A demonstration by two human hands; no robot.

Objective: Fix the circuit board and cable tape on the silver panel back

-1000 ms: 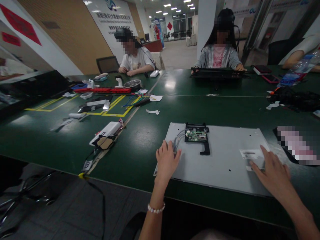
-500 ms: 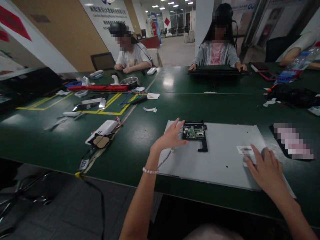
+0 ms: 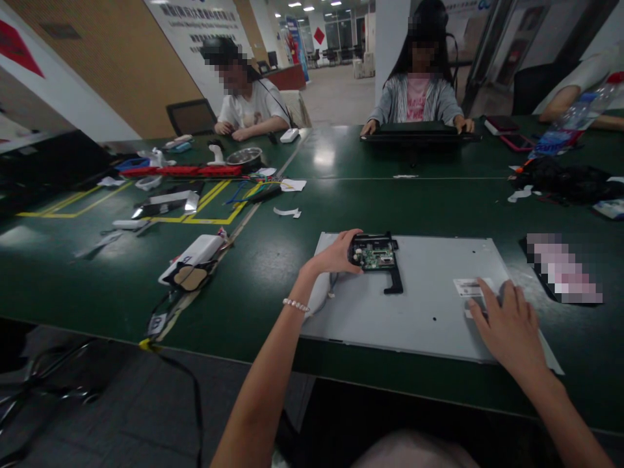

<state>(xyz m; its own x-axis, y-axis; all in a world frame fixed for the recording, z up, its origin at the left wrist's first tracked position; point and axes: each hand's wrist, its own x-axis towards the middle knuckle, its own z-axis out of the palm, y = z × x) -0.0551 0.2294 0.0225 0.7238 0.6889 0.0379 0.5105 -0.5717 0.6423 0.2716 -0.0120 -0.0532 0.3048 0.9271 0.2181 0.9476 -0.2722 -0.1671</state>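
Observation:
A flat grey metal panel (image 3: 419, 305) lies on the green table in front of me. A green circuit board (image 3: 376, 255) in a black bracket sits on its far left part, with grey wires running off to the left. My left hand (image 3: 335, 256) is closed on the left edge of that board. My right hand (image 3: 507, 325) lies flat with fingers spread on the panel's right end, next to a white label (image 3: 468, 286).
A white device with cables (image 3: 192, 260) lies to my left, beside yellow floor-tape marks, loose tools and a metal bowl (image 3: 245, 156). Two people sit across the table; one holds a black monitor (image 3: 414, 135). A black bag (image 3: 565, 181) lies far right.
My left hand moved from the panel's left edge up to the circuit board and closed on it. My right hand stayed flat on the panel's right end.

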